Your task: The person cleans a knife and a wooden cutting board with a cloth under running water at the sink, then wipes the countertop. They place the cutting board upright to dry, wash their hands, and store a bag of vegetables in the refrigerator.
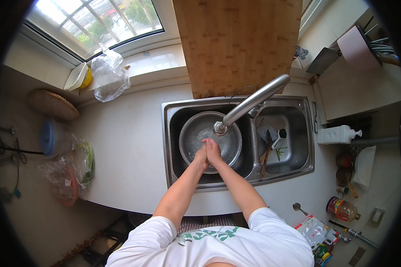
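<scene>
Both hands are together over a round metal basin (234, 152) that stands in the left bowl of a stainless steel sink (166, 140). My left hand (201, 154) presses against my right hand (213, 152), palms facing, just below the faucet's spout (220, 128). The basin seems to hold some water with whitish foam or splashes. Whether anything lies between the palms is hidden. The curved metal faucet (254, 100) reaches over the basin from the upper right.
The right sink bowl (297, 150) holds a knife, a white-handled tool and green scraps. A wooden board (237, 46) stands behind the sink. A white pump bottle (336, 134) is to the right. Bagged green vegetables (88, 163) and a blue-lidded container (46, 137) sit left.
</scene>
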Motion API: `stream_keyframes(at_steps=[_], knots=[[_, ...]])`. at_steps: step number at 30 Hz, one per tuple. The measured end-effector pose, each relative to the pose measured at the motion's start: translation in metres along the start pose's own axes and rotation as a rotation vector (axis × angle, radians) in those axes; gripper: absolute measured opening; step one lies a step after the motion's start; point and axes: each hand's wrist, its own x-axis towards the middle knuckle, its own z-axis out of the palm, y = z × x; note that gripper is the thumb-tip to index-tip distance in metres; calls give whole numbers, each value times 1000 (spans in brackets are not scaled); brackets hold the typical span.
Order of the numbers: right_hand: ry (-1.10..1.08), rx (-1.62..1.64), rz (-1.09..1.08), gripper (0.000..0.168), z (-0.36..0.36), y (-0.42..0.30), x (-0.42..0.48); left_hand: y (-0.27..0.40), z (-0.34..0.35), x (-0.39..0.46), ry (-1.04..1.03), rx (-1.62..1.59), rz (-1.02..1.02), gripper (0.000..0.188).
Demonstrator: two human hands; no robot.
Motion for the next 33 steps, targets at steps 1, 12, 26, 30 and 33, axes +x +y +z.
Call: stream_keyframes(at_steps=[1, 12, 26, 30, 33], knots=[[-71, -88, 44, 26, -4, 5, 7, 1, -2, -3, 28, 19, 30, 33], [-509, -1066, -219, 32, -45, 62, -5, 6, -21, -7, 177, 251, -43, 64], [-65, 310, 406, 50, -7, 23, -28, -11, 17, -23, -21, -146, 255, 24], [21, 688, 548, 48, -18, -31, -10, -10, 42, -66, 3, -3, 344, 44], [-87, 675, 477, 45, -10, -63, -44, 10, 31, -52, 125, 62, 177, 57]])
